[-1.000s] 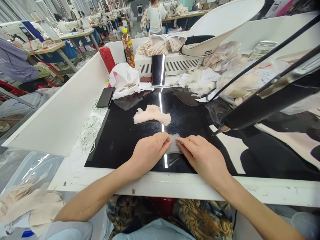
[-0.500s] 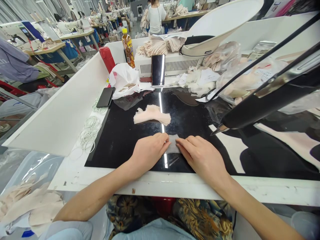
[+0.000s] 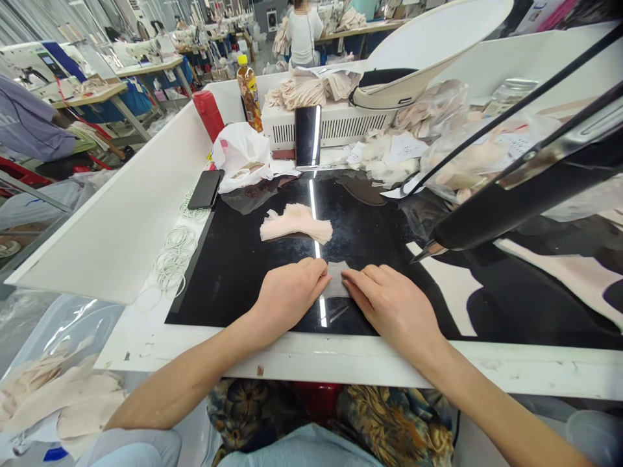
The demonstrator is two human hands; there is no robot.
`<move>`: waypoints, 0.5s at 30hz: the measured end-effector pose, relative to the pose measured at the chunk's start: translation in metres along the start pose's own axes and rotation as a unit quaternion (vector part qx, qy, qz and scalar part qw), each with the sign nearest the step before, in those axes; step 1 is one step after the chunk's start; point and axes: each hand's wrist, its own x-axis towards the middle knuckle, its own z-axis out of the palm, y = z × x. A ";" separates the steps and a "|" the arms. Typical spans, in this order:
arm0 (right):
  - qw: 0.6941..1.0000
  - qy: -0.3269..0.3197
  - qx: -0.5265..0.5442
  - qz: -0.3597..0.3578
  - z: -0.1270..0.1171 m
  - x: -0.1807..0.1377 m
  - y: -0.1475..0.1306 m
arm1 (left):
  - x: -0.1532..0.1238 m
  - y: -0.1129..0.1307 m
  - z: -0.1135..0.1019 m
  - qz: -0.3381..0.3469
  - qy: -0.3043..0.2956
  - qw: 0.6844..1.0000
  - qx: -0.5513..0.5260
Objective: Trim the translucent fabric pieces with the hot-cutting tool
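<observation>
A small thin translucent grey piece lies flat on the glossy black work surface, near its front edge. My left hand rests on the surface with its fingertips pinched on the piece's left edge. My right hand lies opposite, fingertips pressed on the piece's right edge. The two hands almost touch. Further back on the black surface sits a small stack of pale pink fabric pieces.
A long black machine arm reaches in from the right, its tip over the surface. A phone, white elastic rings, a white plastic bag, a bottle and a white box lie behind. Other workers sit further off.
Almost nothing has moved. Both hands stay on the grey piece, shifted very slightly away from me.
</observation>
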 end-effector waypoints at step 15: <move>1.000 -0.020 0.007 0.001 0.002 -0.002 0.001 | 0.003 0.010 0.002 0.192 0.073 0.977 -0.053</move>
